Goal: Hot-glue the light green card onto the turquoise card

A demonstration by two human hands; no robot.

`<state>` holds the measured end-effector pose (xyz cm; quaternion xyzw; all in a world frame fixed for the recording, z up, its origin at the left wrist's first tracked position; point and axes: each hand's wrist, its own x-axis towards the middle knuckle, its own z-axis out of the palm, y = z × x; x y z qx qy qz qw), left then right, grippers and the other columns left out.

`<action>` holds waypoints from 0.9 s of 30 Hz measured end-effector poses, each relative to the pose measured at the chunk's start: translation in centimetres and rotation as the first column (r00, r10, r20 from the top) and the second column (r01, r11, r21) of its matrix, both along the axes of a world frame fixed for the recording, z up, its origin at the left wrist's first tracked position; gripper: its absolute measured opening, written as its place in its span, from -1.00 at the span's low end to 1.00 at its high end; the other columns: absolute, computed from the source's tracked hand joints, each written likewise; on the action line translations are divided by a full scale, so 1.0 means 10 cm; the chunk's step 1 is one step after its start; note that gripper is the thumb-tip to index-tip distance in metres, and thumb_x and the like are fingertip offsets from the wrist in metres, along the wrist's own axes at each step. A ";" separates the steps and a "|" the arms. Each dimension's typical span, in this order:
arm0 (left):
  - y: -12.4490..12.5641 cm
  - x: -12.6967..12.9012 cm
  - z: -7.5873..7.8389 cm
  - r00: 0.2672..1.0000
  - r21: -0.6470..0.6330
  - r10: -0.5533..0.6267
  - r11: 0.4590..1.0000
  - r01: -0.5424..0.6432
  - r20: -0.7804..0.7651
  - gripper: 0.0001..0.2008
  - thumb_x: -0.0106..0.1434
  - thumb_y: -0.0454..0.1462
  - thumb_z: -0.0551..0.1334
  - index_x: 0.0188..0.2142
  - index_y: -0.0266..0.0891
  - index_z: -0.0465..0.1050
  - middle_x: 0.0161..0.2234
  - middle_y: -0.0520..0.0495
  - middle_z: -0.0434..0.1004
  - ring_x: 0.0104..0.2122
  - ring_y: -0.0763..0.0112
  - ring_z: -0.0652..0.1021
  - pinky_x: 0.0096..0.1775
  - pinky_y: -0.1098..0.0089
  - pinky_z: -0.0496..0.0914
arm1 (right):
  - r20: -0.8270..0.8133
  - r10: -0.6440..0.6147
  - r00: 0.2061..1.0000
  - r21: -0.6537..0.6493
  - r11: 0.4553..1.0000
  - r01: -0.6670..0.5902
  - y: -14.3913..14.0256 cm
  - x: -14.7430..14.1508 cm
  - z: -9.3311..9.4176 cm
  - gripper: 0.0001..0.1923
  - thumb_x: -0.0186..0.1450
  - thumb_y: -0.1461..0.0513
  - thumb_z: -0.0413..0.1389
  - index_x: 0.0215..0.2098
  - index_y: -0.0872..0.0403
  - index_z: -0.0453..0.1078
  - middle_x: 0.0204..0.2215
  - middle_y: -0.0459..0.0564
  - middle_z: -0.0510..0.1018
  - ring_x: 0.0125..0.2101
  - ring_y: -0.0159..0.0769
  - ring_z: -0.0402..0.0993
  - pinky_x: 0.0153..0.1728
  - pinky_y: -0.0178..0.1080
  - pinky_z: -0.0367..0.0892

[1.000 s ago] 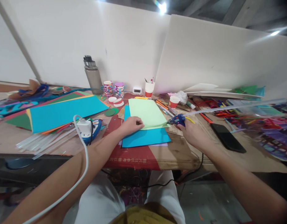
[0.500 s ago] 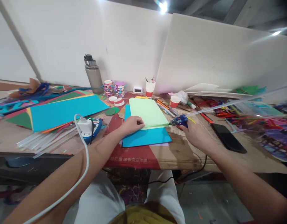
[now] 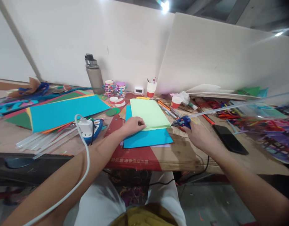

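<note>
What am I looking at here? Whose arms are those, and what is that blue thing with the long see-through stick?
The picture comes from a camera worn on a person's head, looking down at their own two arms, so it looks as if you were sitting there yourself. In front is a craft table covered with coloured paper. The left hand presses down on a light green sheet, which lies on top of a blue sheet. The right hand holds a small blue glue gun. The long clear rod sticking out of its back is a glue stick. More clear glue sticks lie at the left, near a white plug. A grey water bottle, paper cups and a black phone are there too.
</note>
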<state>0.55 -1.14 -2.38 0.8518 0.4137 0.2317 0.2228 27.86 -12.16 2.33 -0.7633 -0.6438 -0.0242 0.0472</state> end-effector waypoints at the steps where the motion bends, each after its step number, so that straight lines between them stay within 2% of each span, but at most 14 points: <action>1: 0.00 0.00 0.00 1.000 0.000 0.001 1.000 -0.001 -0.005 -0.83 0.11 -0.24 0.19 -0.45 -0.27 0.53 -0.42 -0.03 0.54 -0.41 0.41 0.50 -0.36 0.45 0.30 | 0.003 -0.004 1.000 0.002 1.000 0.004 0.00 -0.01 0.01 -0.69 0.39 0.13 -0.11 -0.15 0.20 0.33 -0.21 0.25 0.55 -0.22 -0.12 0.49 -0.36 -0.27 0.19; 10: 0.00 0.00 0.00 1.000 0.006 -0.003 1.000 0.003 -0.008 -0.83 0.11 -0.23 0.19 -0.45 -0.27 0.52 -0.41 -0.04 0.55 -0.41 0.39 0.50 -0.36 0.44 0.31 | -0.028 0.027 0.999 0.011 1.000 -0.027 0.00 0.02 -0.01 -0.69 0.38 0.13 -0.11 -0.14 0.19 0.33 -0.23 0.22 0.55 -0.26 -0.11 0.49 -0.37 -0.25 0.20; 17: -0.01 0.00 0.01 1.000 0.011 -0.007 1.000 0.007 -0.003 -0.83 0.12 -0.23 0.19 -0.45 -0.27 0.52 -0.41 -0.04 0.55 -0.40 0.41 0.50 -0.36 0.45 0.31 | -0.070 0.036 0.997 0.001 0.999 -0.036 -0.05 -0.15 0.04 -0.69 0.38 0.16 -0.12 -0.11 0.20 0.33 -0.22 0.23 0.54 -0.24 -0.10 0.48 -0.34 -0.24 0.21; 24: -0.02 0.00 0.01 1.000 -0.005 0.002 1.000 -0.002 -0.014 -0.83 0.13 -0.23 0.20 -0.44 -0.27 0.53 -0.42 -0.03 0.54 -0.42 0.42 0.49 -0.35 0.45 0.30 | -0.159 0.144 0.977 0.021 0.990 -0.143 -0.02 -0.28 -0.03 -0.68 0.38 0.16 -0.11 -0.03 0.19 0.29 -0.13 0.20 0.52 -0.15 -0.11 0.45 -0.24 -0.24 0.23; 27: -0.01 0.00 0.00 1.000 0.003 -0.006 1.000 0.006 -0.012 -0.82 0.13 -0.22 0.20 -0.44 -0.27 0.53 -0.42 -0.03 0.54 -0.41 0.42 0.49 -0.35 0.45 0.30 | -0.131 0.111 0.985 0.018 0.994 -0.109 -0.02 -0.22 -0.02 -0.69 0.38 0.16 -0.11 -0.07 0.18 0.31 -0.17 0.20 0.54 -0.19 -0.12 0.47 -0.29 -0.25 0.23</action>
